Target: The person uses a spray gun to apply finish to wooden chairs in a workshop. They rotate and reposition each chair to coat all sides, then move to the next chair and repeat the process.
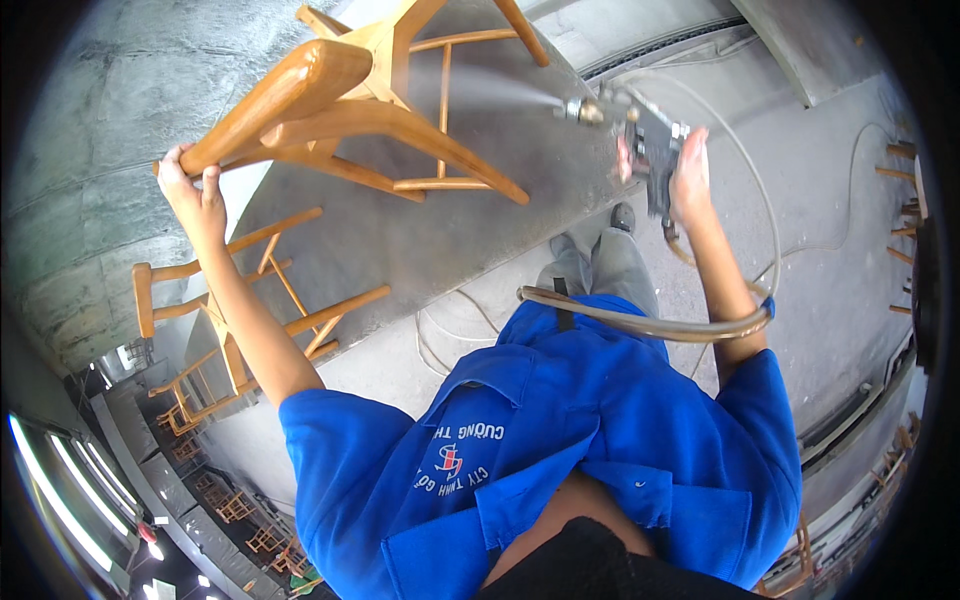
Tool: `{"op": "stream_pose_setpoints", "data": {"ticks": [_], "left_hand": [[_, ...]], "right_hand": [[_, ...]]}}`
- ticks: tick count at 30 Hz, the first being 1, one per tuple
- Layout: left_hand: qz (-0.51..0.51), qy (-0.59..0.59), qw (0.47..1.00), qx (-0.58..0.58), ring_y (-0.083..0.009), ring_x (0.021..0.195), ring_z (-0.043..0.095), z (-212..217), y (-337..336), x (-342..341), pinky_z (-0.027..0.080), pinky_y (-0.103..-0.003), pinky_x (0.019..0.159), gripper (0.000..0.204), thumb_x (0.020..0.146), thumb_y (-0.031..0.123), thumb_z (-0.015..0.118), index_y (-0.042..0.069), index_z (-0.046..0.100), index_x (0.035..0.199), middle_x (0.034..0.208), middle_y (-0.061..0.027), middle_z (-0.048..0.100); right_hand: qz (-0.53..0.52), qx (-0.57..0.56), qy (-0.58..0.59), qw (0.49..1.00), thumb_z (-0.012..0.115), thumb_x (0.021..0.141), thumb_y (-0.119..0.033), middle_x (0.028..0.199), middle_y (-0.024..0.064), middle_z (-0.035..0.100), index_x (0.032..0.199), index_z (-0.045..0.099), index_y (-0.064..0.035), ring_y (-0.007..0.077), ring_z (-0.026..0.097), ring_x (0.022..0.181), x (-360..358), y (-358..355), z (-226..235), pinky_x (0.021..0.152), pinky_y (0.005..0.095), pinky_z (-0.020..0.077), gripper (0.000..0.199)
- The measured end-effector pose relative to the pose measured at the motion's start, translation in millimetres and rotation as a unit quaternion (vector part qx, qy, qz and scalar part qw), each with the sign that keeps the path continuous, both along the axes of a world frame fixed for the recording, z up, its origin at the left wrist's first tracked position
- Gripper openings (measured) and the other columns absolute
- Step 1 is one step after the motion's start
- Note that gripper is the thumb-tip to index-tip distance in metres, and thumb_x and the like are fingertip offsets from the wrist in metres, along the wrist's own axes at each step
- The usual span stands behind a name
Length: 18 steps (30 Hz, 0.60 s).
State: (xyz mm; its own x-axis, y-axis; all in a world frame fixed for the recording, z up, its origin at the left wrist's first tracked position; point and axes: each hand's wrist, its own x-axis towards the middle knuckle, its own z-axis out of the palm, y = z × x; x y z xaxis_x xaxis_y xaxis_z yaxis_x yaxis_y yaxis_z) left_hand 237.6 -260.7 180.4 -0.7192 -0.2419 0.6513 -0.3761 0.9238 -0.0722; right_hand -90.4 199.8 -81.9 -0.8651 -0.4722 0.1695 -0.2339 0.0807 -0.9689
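A glossy orange-brown wooden chair frame (300, 105) is tilted at the upper left, its legs pointing right and down. My left hand (190, 195) grips the end of its top rail, thumb showing on the near side. At the upper right my right hand (690, 180) is wrapped round a spray gun (650, 140), slightly blurred. From its nozzle a pale mist (490, 85) fans left onto the chair's frame. A clear hose (640, 315) loops from the gun past my right forearm and across my waist.
A second wooden chair frame (270, 265) lies below my left forearm, beside a grey panel (420, 240). Thin hoses (455, 330) trail over the concrete floor (800, 190). More wooden chairs (230, 500) stand at the lower left. Several wooden legs (900, 230) show at the right edge.
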Motion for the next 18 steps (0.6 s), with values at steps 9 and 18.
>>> {"op": "stream_pose_setpoints", "data": {"ticks": [9,18], "left_hand": [[0.069,0.148,0.986,-0.01,-0.0287,0.088,0.057,-10,52,40,0.046,-0.039,0.08,0.072,0.067,0.068,0.075,0.003,0.066,0.096,0.091,-0.0109,0.062],[0.202,0.136,0.957,-0.159,-0.0184,0.06,0.06,57,118,-17,0.051,-0.032,0.062,0.052,0.066,0.045,0.088,-0.002,0.072,0.08,0.068,-0.0084,0.068]], "right_hand": [[0.065,-0.207,-0.195,0.956,0.029,0.103,-0.056,0.086,0.0125,0.066,0.11,0.06,0.0054,0.0187,0.064,0.071,-39,-56,62,0.07,0.0343,0.0541,0.069],[0.102,-0.311,-0.31,0.893,0.031,0.099,-0.064,0.082,0.0143,0.066,0.109,0.058,0.0069,0.0203,0.064,0.066,-49,-162,91,0.069,0.0374,0.0572,0.077]]}}
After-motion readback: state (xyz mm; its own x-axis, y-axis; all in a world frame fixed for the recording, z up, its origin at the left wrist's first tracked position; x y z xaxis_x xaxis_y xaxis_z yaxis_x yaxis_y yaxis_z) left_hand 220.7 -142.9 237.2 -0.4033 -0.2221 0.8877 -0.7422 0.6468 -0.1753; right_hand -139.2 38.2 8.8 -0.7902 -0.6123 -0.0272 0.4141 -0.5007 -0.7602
